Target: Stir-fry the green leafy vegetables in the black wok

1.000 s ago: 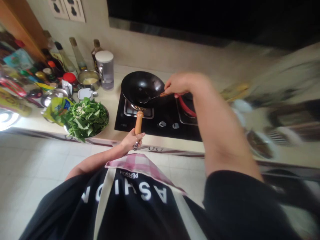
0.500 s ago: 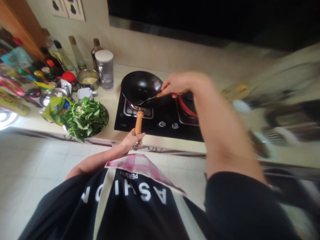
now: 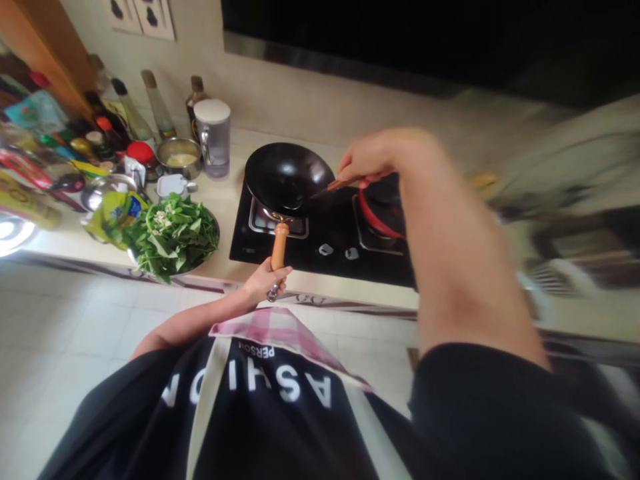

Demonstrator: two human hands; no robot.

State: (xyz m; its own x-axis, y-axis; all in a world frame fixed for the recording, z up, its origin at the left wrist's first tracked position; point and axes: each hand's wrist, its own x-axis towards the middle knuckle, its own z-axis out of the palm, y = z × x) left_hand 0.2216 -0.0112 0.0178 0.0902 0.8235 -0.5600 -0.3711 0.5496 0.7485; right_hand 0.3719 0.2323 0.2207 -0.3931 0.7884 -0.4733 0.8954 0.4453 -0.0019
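Left hand (image 3: 264,280) clenched round tan wooden handle (image 3: 279,248). Leafy greens (image 3: 175,240) heaped above rim of round bowl (image 3: 217,235), soft, light-looking. Handle leads to deep black metal wok (image 3: 280,163) over left burner of black stove (image 3: 325,225); probably heavy, stiff, slick inside, best held by wood. Right hand (image 3: 370,160) grasps thin dark utensil (image 3: 316,195) by brown grip, tip inside wok; wok contents unclear. Behind: shiny steel pot (image 3: 188,171) holding pale-yellow stuff; clear white-lidded pitcher (image 3: 216,137).
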